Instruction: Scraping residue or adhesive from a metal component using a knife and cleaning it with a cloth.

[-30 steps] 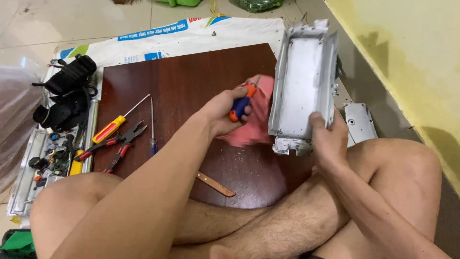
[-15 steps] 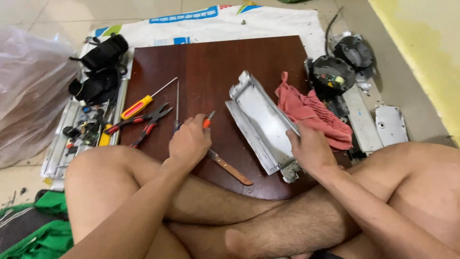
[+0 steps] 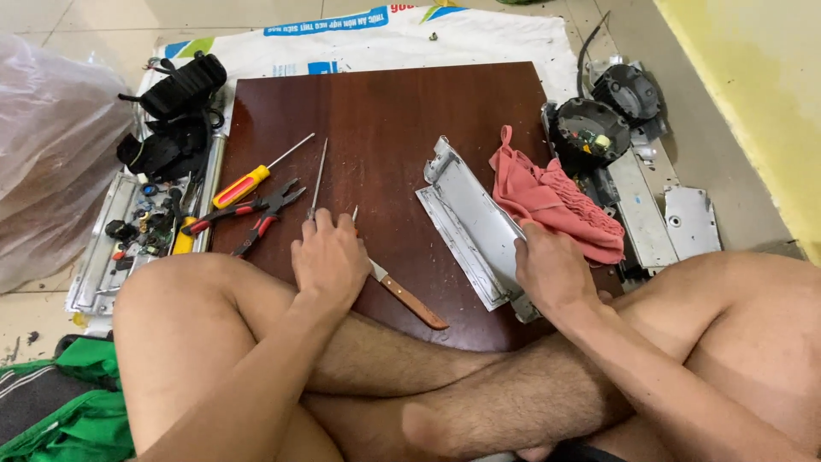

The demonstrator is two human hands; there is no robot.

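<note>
Head view: left hand [image 3: 329, 259] lies palm-down, fingers curled over a thin screwdriver [image 3: 318, 178] w/ shaft running to 12 o'clock; whether it grips it, can't tell. Wood-handled knife [image 3: 409, 296] pokes out at its 4 o'clock. Right hand [image 3: 552, 269] grasps the near end of the grey metal cover [image 3: 469, 224], on the brown board [image 3: 385, 111]. Pink cloth [image 3: 556, 205] at right hand's 12 o'clock, touching the cover.

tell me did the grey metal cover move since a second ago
Yes. The grey metal cover was held upright off the wooden board's right edge; now it lies on the board, under the right hand.
</note>
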